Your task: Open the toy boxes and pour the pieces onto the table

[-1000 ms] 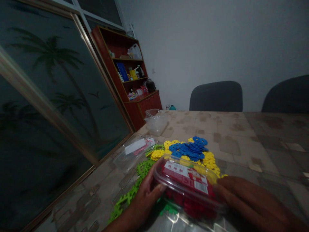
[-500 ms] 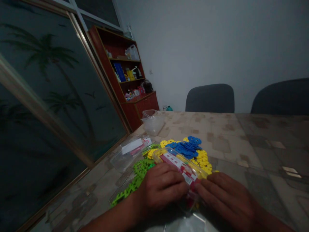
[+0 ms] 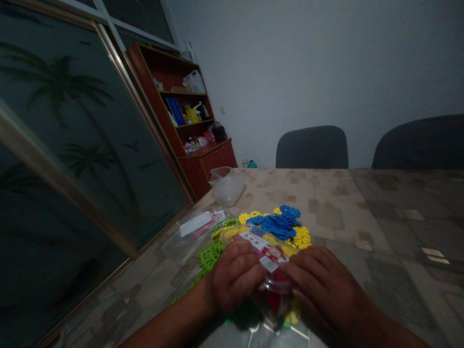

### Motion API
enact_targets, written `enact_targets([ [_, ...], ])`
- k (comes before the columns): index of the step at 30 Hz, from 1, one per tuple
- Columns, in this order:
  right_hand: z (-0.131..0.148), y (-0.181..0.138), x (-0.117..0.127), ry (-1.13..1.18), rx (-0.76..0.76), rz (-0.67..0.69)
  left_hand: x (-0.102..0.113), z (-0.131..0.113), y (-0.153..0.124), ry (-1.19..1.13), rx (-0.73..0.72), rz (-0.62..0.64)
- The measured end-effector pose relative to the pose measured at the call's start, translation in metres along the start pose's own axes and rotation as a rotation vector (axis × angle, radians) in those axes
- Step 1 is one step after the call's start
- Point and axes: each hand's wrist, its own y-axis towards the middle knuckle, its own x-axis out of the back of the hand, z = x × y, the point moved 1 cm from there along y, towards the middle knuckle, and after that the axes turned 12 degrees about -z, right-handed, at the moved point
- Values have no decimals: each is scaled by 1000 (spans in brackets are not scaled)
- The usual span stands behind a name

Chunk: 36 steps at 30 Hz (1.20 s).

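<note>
My left hand (image 3: 235, 275) and my right hand (image 3: 321, 285) both press on a clear plastic box (image 3: 266, 251) with a red-and-white label on its lid. Red pieces show through the box between my fingers. Both hands have their fingers curled over the box's near edge. Behind the box lies a heap of blue toy pieces (image 3: 279, 222) ringed by yellow pieces (image 3: 302, 237). Green pieces (image 3: 210, 253) lie to the left of my left hand.
A second clear lidded box (image 3: 195, 227) with a white-and-pink label lies at the left on the patterned table (image 3: 348, 208). An empty clear tub (image 3: 226, 183) stands farther back. Two dark chairs (image 3: 311, 147) stand behind the table; a red shelf unit (image 3: 188, 121) is at the back left.
My hands have moved from the sides of the box onto its top and closed over it. The box now lies lower and flatter on the table.
</note>
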Motion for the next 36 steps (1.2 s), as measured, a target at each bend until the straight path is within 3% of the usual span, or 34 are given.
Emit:
enact_targets([
  [3,-9,-1,1,58,-135,10,2,2,-1,18,25,-91],
  [7,-14,-1,1,169,-176,6,10,-2,8,155,-91,-88],
  [14,-1,10,-2,27,53,-22,33,1,24,141,-190,169],
  [17,2,17,-3,23,101,-56,32,4,21,99,-216,133],
  [22,2,22,-3,-6,130,-100,28,2,17,112,-141,191],
  [27,1,18,-8,-32,202,-88,23,1,15,75,-74,99],
  [30,1,16,-10,-26,230,-77,19,-1,12,-21,-49,193],
  [32,-1,13,-7,-48,174,-105,19,-5,9,-48,-20,234],
  [36,-5,-5,5,-85,-97,-48,21,-10,-1,-36,-38,147],
])
